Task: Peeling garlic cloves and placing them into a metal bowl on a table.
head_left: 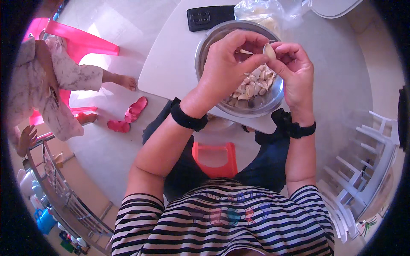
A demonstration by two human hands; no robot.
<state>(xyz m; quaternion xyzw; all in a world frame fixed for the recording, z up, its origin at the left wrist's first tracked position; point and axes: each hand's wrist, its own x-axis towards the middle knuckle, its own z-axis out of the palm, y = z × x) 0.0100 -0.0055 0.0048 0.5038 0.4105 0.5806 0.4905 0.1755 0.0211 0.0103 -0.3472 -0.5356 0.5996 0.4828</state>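
A pale garlic clove [269, 51] is pinched between the fingertips of my left hand [232, 55] and my right hand [297, 66], which meet over a round steel bowl [275, 99]. Fingers and thumbs of both hands are closed around the clove. Several garlic cloves [252, 86], some with loose papery skin, lie in the bottom of the bowl. My left hand covers part of the bowl's far left side. A bit of something pale shows under the left fingers, too hidden to name.
The bowl stands on a white table [168, 59] with a black phone [210, 18] and a clear plastic bag [267, 10] at its far side. At left a person sits on a pink chair [81, 38], near pink sandals [136, 109]. White stacked chairs [363, 170] stand right.
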